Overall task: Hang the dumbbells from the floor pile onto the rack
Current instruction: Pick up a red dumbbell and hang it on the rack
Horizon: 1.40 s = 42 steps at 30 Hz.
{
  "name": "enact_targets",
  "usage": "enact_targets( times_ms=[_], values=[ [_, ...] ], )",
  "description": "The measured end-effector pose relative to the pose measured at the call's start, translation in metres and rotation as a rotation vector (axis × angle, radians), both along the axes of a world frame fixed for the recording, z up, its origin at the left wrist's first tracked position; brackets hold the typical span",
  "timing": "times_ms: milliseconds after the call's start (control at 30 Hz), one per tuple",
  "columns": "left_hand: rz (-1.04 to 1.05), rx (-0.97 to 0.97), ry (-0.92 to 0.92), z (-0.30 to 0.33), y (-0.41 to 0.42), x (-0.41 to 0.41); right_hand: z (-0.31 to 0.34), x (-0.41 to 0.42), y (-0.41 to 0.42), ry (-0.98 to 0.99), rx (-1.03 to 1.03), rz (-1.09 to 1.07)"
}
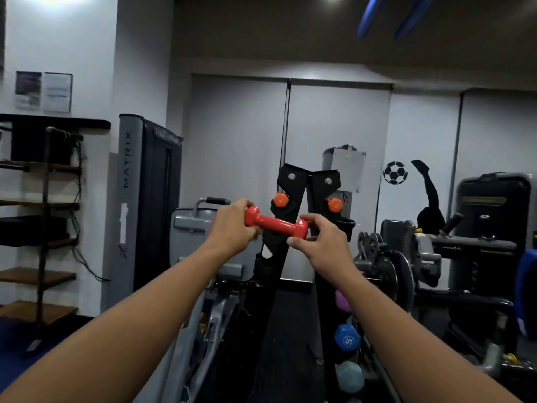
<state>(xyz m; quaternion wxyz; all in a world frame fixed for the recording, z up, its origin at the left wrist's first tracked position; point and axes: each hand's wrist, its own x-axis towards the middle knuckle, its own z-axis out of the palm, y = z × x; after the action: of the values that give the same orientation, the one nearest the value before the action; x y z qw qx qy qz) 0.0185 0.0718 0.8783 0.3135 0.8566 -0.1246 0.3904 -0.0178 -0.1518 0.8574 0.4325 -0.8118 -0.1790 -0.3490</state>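
Both hands, left hand (232, 221) and right hand (318, 238), pinch the ends of a red vinyl-coated dumbbell (276, 222) held level before the black A-frame rack (293, 193); keeping it level should seat both heads evenly in the free cradles below the orange pair

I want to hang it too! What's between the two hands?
The red dumbbell: the left hand grips one end, the right hand the other, and its bar spans the gap in front of the black rack, per the head view.

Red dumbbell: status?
Left hand and right hand grip red dumbbell by its ends. Held level at rack, below orange pair. Nothing blocking.
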Motion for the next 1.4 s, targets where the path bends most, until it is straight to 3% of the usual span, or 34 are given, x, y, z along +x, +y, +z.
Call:
enact_targets(
  times_ms=[167, 400, 733, 1000, 1400],
  values=[
    [0.000, -0.065, 0.056, -0.001, 0.000, 0.028, -0.024, 0.026, 0.014, -0.049, 0.018, -0.015],
    [-0.026, -0.235, 0.155, -0.008, 0.001, 0.101, -0.047, 0.079, 0.036, -0.040, 0.223, 0.073],
    [-0.230, -0.536, 0.250, -0.014, -0.005, 0.208, -0.047, 0.165, 0.051, -0.186, 0.082, -0.092],
    [-0.350, -0.524, 0.319, -0.024, -0.019, 0.263, -0.051, 0.197, 0.052, -0.271, -0.015, -0.188],
    [-0.513, -0.532, 0.463, -0.030, -0.029, 0.262, -0.056, 0.205, 0.058, -0.300, -0.079, -0.217]
  ],
)
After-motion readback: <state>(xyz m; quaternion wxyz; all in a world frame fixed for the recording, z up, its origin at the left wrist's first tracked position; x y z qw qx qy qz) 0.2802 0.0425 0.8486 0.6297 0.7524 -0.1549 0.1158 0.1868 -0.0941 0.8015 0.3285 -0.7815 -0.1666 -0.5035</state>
